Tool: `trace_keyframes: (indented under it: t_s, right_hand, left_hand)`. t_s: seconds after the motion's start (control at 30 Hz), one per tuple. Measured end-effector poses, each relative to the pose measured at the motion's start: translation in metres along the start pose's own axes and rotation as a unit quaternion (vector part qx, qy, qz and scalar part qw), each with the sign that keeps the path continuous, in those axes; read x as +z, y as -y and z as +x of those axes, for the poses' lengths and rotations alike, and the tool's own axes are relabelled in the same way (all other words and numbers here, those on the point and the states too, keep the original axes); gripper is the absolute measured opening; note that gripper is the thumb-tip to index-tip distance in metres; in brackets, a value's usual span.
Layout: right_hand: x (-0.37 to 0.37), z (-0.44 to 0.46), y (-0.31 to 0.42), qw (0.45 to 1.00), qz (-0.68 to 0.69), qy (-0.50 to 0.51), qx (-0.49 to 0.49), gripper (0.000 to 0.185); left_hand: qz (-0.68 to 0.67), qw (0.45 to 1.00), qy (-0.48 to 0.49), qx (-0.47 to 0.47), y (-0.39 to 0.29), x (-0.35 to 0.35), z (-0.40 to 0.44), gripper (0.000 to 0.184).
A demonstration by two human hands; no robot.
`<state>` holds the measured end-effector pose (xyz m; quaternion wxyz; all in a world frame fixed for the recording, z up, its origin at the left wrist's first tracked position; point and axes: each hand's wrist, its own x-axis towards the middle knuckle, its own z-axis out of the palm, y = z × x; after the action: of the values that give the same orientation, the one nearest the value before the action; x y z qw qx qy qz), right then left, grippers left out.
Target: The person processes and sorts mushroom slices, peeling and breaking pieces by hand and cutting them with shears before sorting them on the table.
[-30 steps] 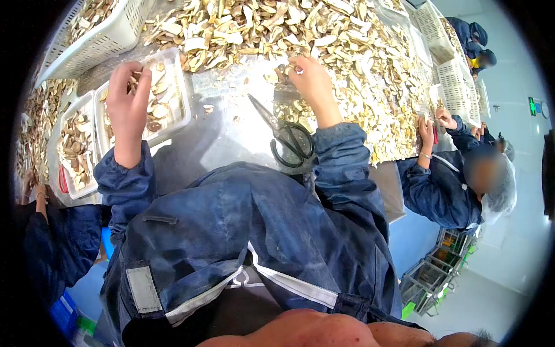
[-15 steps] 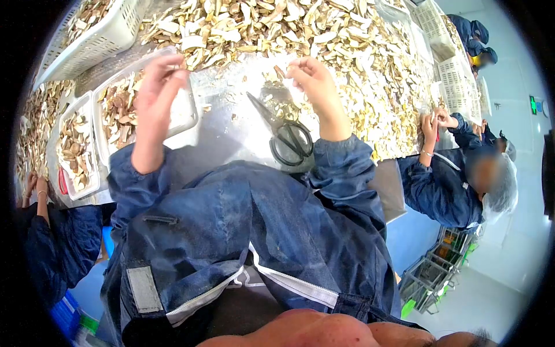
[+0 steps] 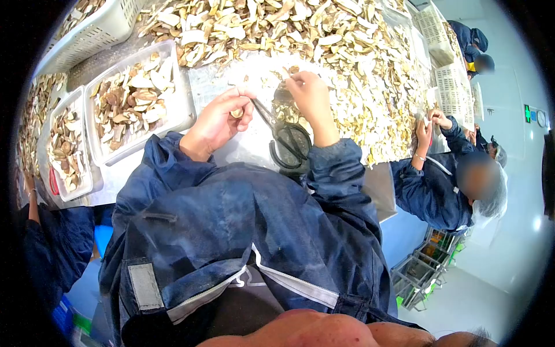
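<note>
Left hand (image 3: pixel 222 120) has moved from the tray (image 3: pixel 180 105) to the scissors (image 3: pixel 277 128), fingers curled around a pale piece (image 3: pixel 237 113); right hand (image 3: pixel 312 99) is beside slices (image 3: pixel 330 40), its grip indeterminable.

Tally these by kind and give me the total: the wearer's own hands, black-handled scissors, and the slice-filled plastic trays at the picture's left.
Left hand and right hand: 2
Black-handled scissors: 1
Larger tray and smaller tray: 2
Total: 5
</note>
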<state>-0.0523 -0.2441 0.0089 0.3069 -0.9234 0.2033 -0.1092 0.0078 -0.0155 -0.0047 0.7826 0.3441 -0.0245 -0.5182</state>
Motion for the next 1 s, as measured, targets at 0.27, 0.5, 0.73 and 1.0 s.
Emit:
trace_keyframes:
  t_s: [0.27, 0.5, 0.73, 1.0]
  right_hand:
    - [-0.040, -0.020, 0.035, 0.923, 0.304, 0.177, 0.159, 0.021]
    - [-0.026, 0.001, 0.034, 0.991, 0.082, 0.076, 0.068, 0.022]
    - [-0.005, 0.024, -0.006, 0.990, -0.118, -0.043, -0.070, 0.027]
    - [-0.034, -0.025, 0.070, 0.980, 0.160, 0.119, -0.030, 0.027]
  left_hand:
    - [0.040, 0.999, 0.004, 0.012, -0.005, 0.008, -0.003, 0.028]
    - [0.005, 0.999, 0.046, 0.012, 0.000, 0.005, -0.003, 0.039]
    - [-0.075, 0.995, 0.068, 0.021, 0.001, 0.001, 0.001, 0.039]
    - [-0.101, 0.991, 0.088, 0.015, 0.004, -0.002, 0.006, 0.039]
